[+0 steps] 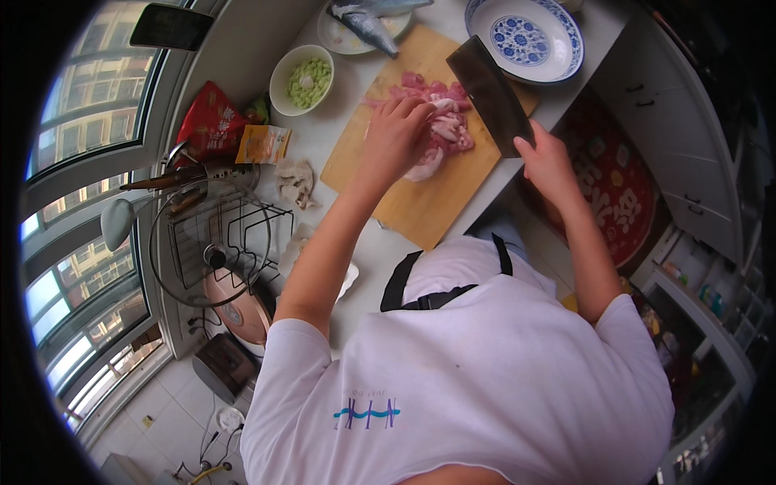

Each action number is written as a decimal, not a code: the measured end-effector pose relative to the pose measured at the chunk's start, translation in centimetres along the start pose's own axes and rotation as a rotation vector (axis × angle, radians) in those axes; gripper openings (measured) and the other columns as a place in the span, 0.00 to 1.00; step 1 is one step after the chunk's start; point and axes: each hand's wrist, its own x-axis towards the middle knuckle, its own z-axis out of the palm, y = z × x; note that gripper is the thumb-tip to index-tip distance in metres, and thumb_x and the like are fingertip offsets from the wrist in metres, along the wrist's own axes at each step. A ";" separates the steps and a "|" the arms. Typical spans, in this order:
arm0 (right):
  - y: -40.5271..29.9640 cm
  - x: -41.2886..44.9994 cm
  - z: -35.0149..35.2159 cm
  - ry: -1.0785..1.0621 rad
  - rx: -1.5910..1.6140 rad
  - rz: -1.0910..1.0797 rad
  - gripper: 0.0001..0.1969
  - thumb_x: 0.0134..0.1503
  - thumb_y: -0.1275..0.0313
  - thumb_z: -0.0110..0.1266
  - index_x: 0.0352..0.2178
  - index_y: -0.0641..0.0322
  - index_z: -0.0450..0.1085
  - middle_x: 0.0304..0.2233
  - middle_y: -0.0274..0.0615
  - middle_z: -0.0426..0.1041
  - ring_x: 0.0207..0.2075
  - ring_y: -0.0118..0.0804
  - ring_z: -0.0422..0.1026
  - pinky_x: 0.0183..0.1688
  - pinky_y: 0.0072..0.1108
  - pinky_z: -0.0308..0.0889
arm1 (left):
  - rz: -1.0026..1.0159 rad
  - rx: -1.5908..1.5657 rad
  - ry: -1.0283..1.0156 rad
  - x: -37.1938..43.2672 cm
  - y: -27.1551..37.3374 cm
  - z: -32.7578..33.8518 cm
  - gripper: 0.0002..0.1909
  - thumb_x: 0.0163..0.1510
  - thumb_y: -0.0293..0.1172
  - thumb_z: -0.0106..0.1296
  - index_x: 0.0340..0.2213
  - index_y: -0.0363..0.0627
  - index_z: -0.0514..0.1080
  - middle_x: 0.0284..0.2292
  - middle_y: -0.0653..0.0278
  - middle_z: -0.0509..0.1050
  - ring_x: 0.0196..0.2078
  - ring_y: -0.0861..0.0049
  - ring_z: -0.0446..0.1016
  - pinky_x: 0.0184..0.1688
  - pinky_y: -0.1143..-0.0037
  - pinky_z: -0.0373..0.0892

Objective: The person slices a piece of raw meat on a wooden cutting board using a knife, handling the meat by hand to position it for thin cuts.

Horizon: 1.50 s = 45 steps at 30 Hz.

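Observation:
A wooden cutting board (pixel 418 209) lies on the white countertop with a heap of sliced raw meat (pixel 451 130) on it. My left hand (pixel 397 136) rests on the left part of the heap, fingers bent down; the fingertips are partly hidden, so whether they grip a piece cannot be told. In my right hand (pixel 545 160) is a dark-bladed cleaver (pixel 492 100), held where blade and handle meet. Its blade slants over the board's right side, just right of the meat. My fingers cover the handle.
Behind the board stand a plate (pixel 327 30) of fish (pixel 373 30) and a blue-and-white dish (pixel 521 39). A white bowl (pixel 279 91) of chopped green vegetable is at the back left. A cloth (pixel 295 182), a wire rack (pixel 233 224) and a glass lid (pixel 151 254) stand at the left.

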 end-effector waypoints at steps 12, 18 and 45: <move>-0.5 -2.3 -1.4 0.059 0.079 0.085 0.14 0.58 0.70 0.49 0.44 0.67 0.64 0.24 0.55 0.71 0.24 0.46 0.71 0.30 0.29 0.66 | -0.125 0.096 -0.400 3.1 -0.6 3.5 0.13 0.50 0.37 0.54 0.36 0.43 0.71 0.31 0.54 0.73 0.36 0.58 0.73 0.37 0.63 0.69; 2.2 -1.8 -0.5 0.032 0.037 0.011 0.17 0.58 0.70 0.50 0.45 0.69 0.64 0.27 0.58 0.72 0.28 0.52 0.73 0.32 0.31 0.67 | -0.464 -0.244 -0.278 -0.4 -2.2 -0.8 0.12 0.51 0.34 0.55 0.35 0.39 0.72 0.33 0.54 0.73 0.36 0.60 0.72 0.37 0.69 0.67; 1.1 -1.7 -1.5 0.059 -0.016 -0.026 0.16 0.57 0.70 0.50 0.45 0.70 0.65 0.30 0.59 0.73 0.33 0.56 0.73 0.35 0.32 0.68 | -0.337 -0.026 -0.669 7.3 -1.3 5.2 0.15 0.50 0.40 0.53 0.33 0.40 0.71 0.30 0.55 0.76 0.34 0.61 0.76 0.36 0.67 0.70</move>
